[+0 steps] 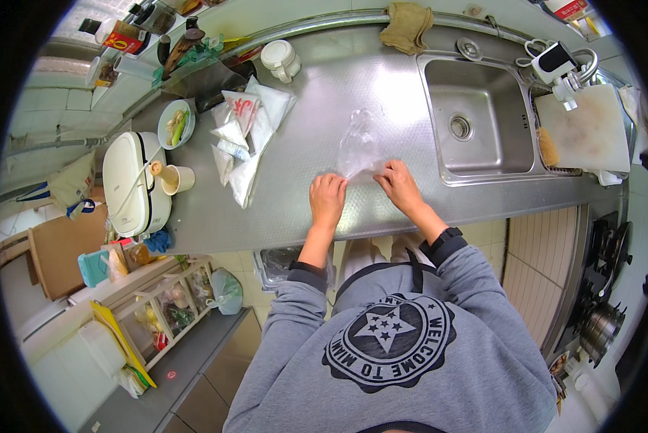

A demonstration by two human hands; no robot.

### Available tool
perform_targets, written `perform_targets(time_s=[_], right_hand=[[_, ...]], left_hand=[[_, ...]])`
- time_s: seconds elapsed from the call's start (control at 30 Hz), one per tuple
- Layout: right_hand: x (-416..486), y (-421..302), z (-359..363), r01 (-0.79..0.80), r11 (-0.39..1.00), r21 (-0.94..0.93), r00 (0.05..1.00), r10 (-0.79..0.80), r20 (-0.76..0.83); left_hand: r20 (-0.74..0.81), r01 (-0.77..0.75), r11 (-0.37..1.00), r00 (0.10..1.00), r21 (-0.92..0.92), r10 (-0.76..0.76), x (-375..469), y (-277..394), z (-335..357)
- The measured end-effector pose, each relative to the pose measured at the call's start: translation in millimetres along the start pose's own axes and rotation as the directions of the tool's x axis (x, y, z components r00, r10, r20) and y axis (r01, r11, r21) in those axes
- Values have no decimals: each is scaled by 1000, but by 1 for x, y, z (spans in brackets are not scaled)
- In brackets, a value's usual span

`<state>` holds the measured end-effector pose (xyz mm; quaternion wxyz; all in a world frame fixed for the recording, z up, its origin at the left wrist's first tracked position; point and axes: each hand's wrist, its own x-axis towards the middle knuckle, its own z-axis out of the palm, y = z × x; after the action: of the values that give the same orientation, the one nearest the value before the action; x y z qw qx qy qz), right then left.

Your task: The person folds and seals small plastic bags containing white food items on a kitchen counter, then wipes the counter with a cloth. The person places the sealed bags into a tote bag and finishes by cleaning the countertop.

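Observation:
A clear, thin plastic bag (360, 142) lies crumpled on the steel countertop (302, 151) in front of me. My left hand (328, 196) pinches its near left corner between thumb and fingers. At the near right edge of the same bag, my right hand (402, 186) has its fingertips closed on the plastic. The bag looks flat and see-through, with nothing visible inside. To the left lie several small bags of white powder (245, 176), some folded over, one bearing red writing (243, 106).
A steel sink (486, 113) is set in the counter on the right, with a cutting board (586, 127) beyond it. Leftward stand a white lidded jar (279, 58), a bowl of vegetables (176, 124), a cup with a wooden pestle (182, 179) and a white appliance (134, 184).

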<state>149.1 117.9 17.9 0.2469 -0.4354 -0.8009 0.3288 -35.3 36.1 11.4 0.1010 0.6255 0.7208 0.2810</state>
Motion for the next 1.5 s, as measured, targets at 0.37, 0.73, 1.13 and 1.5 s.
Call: perform_targets(time_s=[0.37, 0.73, 1.13, 1.5], right_hand=[[10, -10, 20, -212, 941, -265, 973, 177, -149], [17, -26, -10, -558, 826, -78, 762, 547, 346], [20, -10, -14, 327, 944, -41, 931, -315, 183], [20, -20, 23, -163, 983, -83, 987, 163, 2]], left_hand=[[44, 89, 988, 994, 129, -95, 1, 17, 0], [95, -26, 982, 995, -186, 44, -14, 38, 25], [-29, 73, 931, 996, -358, -89, -14, 28, 13], [-138, 214, 966, 963, -144, -233, -20, 19, 13]])
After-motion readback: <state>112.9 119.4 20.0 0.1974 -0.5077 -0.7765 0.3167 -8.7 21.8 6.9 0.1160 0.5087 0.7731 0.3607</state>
